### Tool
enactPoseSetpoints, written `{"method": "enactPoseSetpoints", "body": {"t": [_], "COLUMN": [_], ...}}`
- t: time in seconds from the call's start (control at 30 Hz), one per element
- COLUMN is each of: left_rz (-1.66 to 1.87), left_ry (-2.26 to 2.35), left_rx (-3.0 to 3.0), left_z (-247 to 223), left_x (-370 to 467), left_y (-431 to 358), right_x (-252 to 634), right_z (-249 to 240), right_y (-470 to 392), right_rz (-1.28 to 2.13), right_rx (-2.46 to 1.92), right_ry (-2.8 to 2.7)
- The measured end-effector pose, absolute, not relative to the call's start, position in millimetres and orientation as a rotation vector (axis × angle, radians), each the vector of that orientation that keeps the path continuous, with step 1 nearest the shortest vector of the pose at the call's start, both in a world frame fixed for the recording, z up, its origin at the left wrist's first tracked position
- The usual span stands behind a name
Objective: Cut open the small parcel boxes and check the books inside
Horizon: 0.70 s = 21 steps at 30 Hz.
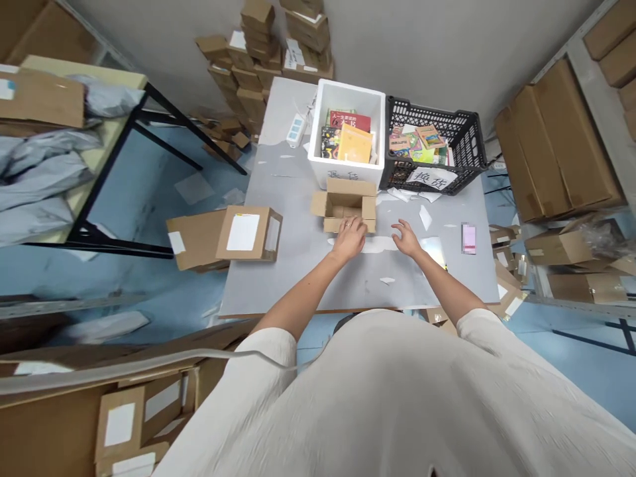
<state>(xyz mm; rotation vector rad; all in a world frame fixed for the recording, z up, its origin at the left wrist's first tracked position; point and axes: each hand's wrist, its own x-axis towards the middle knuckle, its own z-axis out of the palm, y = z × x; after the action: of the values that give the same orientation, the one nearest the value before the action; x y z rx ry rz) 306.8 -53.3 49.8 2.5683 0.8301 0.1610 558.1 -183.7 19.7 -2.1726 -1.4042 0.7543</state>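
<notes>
An open cardboard box (342, 187) stands on the grey table, flaps folded outward, and I see nothing in the visible part of its inside. My left hand (350, 238) grips the near side of this box, with fingers curled over the edge. To the right of the box, my right hand (406, 237) hovers close to the tabletop with its fingers apart and nothing in them. A shiny, pale flat item (434, 252) lies beside my right wrist. Scraps of white paper (425, 217) are scattered beyond my right hand.
Behind the box are a white foam bin (318, 169) and a black crate (467, 149), both holding books. A closed, labelled carton (258, 240) sits on the table's left. A power strip (297, 130) and a pink item (468, 238) also lie on the table (278, 285).
</notes>
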Motion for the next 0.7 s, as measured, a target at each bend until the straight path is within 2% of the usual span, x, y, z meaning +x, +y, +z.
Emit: {"method": "enactPoseSetpoints", "body": {"t": [0.4,0.7], "left_rz": [-0.016,-0.24], "left_ry": [0.542,0.54], "left_rx": [2.582,2.462], "left_z": [38,-3], "left_x": [406,465], "left_y": [-145,-207], "right_x": [636,661], "right_z": [-3,-12], "right_y": [-326,-362], "right_rz": [0.785,0.838], "right_rx": [-2.567,-2.644], "right_ry": [-1.152,-1.268]}}
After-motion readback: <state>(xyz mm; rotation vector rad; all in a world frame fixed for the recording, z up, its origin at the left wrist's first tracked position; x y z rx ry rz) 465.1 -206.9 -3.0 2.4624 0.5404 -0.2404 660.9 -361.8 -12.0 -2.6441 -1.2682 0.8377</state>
